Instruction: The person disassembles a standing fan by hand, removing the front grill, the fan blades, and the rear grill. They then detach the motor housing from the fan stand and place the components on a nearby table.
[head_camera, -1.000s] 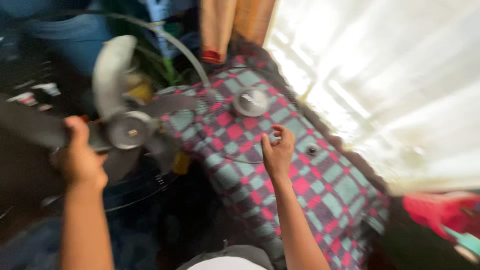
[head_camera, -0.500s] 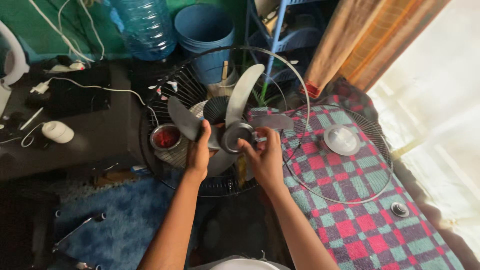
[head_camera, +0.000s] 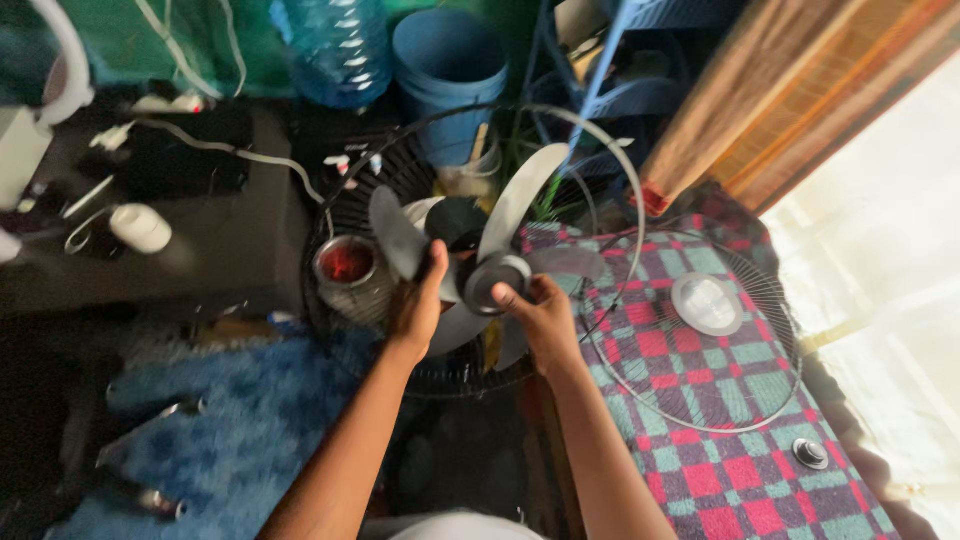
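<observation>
Both grips closed on the grey fan blade: left hand clasping a blade root, right hand pinching beside the round hub cap; held just above the black rear grille. Probably light, thin and springy plastic, edges prone to flex or crack; best taken near the hub, not the tips. Right of the grips, wire front guard flat on the checked blanket.
</observation>
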